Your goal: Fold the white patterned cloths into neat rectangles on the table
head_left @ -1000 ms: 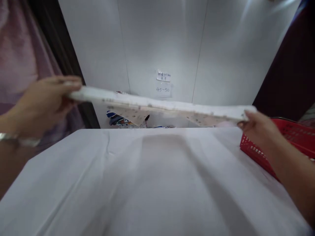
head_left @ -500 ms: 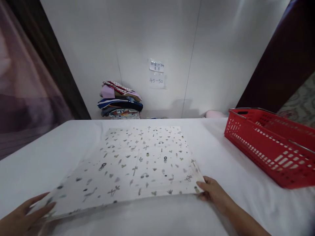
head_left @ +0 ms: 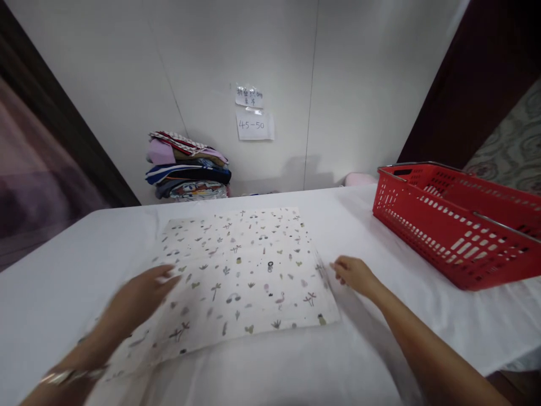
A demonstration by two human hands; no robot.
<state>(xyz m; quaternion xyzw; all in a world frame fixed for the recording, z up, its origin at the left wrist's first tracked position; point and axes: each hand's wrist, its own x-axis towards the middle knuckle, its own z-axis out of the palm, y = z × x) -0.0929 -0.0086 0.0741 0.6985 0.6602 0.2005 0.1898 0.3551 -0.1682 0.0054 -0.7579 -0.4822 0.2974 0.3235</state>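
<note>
**Printed cloth laid flat, both hands moved in from its near corners**

A printed cloth point(head_left: 240, 276), white with small dark motifs, lies spread flat on the white table point(head_left: 422, 332), roughly in the middle and nearer the left. Half a second ago both hands were at its near corners; a second ago they held it up in the air.

The left hand point(head_left: 135, 301) now lies over the left part of the cloth, fingers stretched forward and loosely spread. It is blurred, so whether the palm presses the fabric or hovers just above it is hard to tell. A bracelet point(head_left: 63, 376) shows at the wrist.

The right hand point(head_left: 353, 273) has slid from the near right corner to the right edge, about halfway up. Its fingers curl towards the hem and touch it; it may be nipping the edge, but the view does not settle that.

A red basket point(head_left: 448, 237) stands on the table to the right, well apart from the cloth. Behind the table, against the white wall, sits a stack of folded clothes point(head_left: 186, 175), and two paper notes point(head_left: 253, 115) are stuck on the wall above and to its right.
</note>
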